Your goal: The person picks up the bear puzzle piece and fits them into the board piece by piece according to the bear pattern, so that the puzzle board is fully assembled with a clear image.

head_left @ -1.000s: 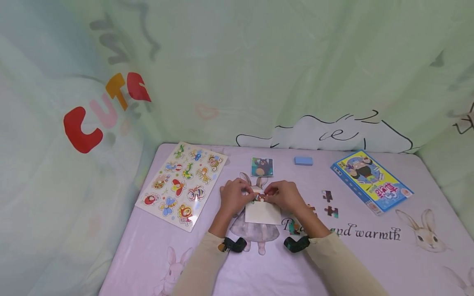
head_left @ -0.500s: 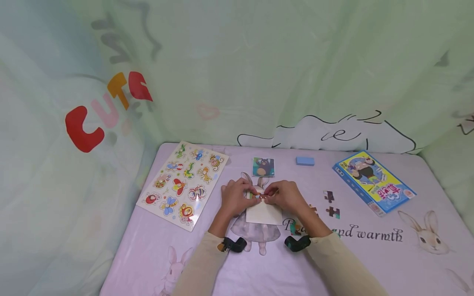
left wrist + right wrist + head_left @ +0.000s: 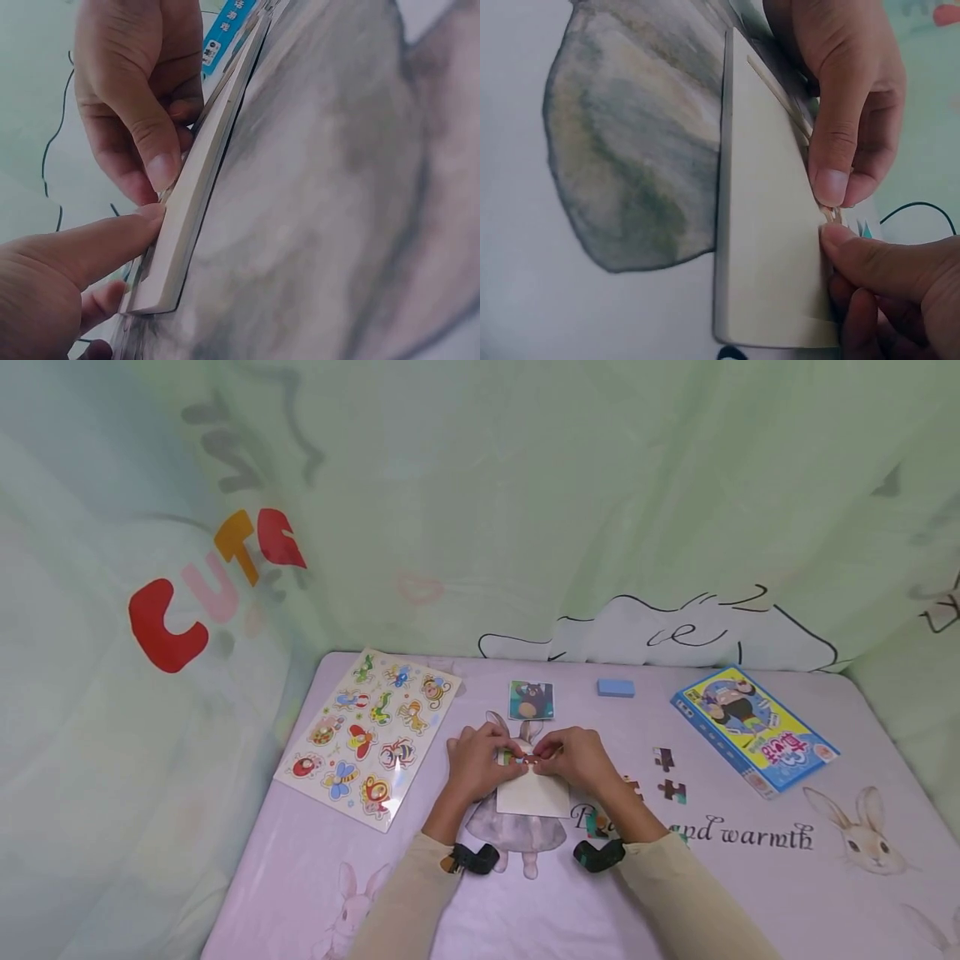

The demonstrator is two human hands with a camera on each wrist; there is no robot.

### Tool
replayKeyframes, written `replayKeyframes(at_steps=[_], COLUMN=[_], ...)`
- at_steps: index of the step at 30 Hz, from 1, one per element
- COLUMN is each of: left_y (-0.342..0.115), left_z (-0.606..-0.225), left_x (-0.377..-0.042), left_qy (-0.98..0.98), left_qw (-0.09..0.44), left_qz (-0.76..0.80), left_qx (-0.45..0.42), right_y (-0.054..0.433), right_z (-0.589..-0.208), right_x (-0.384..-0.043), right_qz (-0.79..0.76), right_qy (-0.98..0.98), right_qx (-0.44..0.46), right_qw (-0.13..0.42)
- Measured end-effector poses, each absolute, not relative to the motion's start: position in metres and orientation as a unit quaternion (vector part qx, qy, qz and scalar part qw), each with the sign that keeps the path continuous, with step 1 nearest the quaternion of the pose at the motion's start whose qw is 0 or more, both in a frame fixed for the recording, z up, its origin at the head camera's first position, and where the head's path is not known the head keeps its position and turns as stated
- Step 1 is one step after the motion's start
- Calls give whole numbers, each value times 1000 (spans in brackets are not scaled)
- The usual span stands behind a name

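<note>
In the head view a small cream board (image 3: 532, 795) lies in the middle of the table, with brown and colored jigsaw pieces (image 3: 529, 759) along its far part. My left hand (image 3: 476, 760) pinches a piece there from the left, thumb in front and curled fingers behind. From the other side my right hand (image 3: 577, 760) pinches a piece too, its thumb tip close to the left thumb. The right wrist view shows the board's bare near surface (image 3: 769, 247) and both thumbs meeting at the pieces' edge. Fingers largely hide the pieces.
Several loose jigsaw pieces (image 3: 672, 790) lie to the right, some partly under the right forearm. A bear picture card (image 3: 532, 700) and a blue block (image 3: 616, 688) lie beyond the hands. An insect puzzle board (image 3: 371, 735) is at left, a blue-yellow box (image 3: 753, 727) at right.
The fingertips have shifted slightly and the pieces between the hands sit closer together. Both hands stay over the board's far part; the other things have not moved.
</note>
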State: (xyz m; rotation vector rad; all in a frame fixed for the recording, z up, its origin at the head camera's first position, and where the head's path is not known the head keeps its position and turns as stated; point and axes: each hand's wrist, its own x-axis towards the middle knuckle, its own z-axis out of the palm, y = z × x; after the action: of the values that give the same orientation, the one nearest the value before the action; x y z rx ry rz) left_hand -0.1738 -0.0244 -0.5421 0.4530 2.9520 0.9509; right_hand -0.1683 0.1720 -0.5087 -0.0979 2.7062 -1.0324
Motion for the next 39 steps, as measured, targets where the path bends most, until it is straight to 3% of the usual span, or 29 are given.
replayKeyframes(at_steps=[10, 31, 39], left_y=[-24, -22, -23], left_z=[-542, -545, -545], left_x=[-174, -175, -175], left_qy=[940, 944, 943], left_qw=[11, 10, 3], left_qz=[310, 303, 304], left_qx=[140, 131, 138], right_y=[175, 171, 184], right_z=[-505, -503, -502], right_x=[-174, -169, -165], right_qz=[-343, -356, -344], right_qy=[927, 925, 930], right_qx=[-41, -10, -49], right_qw=[146, 136, 120])
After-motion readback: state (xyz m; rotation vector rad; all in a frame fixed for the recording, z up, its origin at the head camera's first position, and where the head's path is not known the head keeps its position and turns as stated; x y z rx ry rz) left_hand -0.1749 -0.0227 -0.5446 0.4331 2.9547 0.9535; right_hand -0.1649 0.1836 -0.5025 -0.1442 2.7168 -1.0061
